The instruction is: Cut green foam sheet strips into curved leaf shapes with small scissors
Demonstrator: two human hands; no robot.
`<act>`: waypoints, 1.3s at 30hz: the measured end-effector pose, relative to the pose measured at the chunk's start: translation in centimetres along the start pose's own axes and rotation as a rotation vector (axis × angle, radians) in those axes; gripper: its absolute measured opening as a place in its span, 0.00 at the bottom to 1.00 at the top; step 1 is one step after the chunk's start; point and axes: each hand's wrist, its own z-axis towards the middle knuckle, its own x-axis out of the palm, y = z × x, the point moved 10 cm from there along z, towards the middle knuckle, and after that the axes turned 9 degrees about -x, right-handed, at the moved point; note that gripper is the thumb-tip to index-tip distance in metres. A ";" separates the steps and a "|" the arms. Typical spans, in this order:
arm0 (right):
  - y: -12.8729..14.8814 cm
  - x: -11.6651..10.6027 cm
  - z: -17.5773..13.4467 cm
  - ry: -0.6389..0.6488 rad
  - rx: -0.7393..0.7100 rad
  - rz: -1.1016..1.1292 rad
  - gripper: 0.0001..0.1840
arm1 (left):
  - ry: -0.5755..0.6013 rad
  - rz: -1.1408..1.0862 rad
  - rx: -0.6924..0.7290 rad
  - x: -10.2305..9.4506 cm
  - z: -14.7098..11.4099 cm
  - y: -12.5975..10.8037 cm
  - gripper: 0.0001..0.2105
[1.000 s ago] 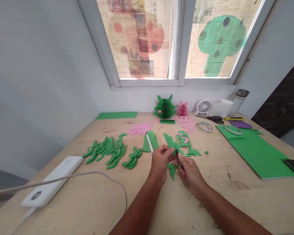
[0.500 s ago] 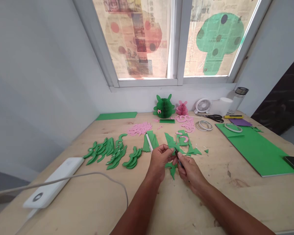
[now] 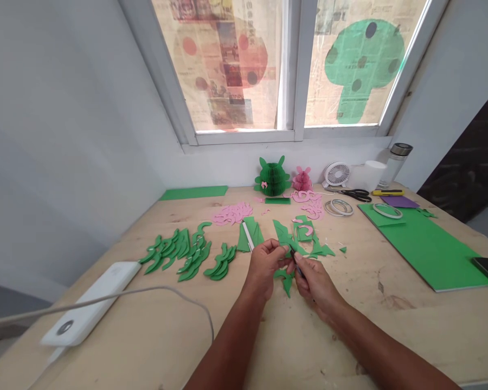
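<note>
My left hand [image 3: 265, 266] is closed in a pinch on a small piece of green paper [image 3: 289, 248], mostly hidden by the fingers. Closed around a slim black tool [image 3: 299, 268], my right hand [image 3: 318, 283] brings its tip against the paper at the left fingertips; the tool's exact kind is hard to make out. Just below the hands lies a green paper scrap [image 3: 287, 286]. More green offcuts [image 3: 283, 233] spread beyond the fingers. To the left, curved green paper pieces [image 3: 220, 265] are stacked in several overlapping groups. A white pen [image 3: 248, 236] rests on green paper [image 3: 256, 230].
Pink paper pieces [image 3: 232, 213] lie farther back. Green [image 3: 272, 181] and pink [image 3: 302, 180] paper figures stand by the wall. At right are tape rolls [image 3: 338, 208], scissors [image 3: 355, 195] and a green sheet [image 3: 431, 254]. A cable [image 3: 158, 287] crosses a white power bank [image 3: 89, 303].
Both hands keep almost the same pose, with the tool still at the green paper. The view has shifted very slightly.
</note>
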 end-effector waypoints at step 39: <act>0.2 0.1 -0.2 -0.012 0.005 0.002 0.24 | -0.065 0.066 -0.012 -0.5 -0.2 -0.3 0.12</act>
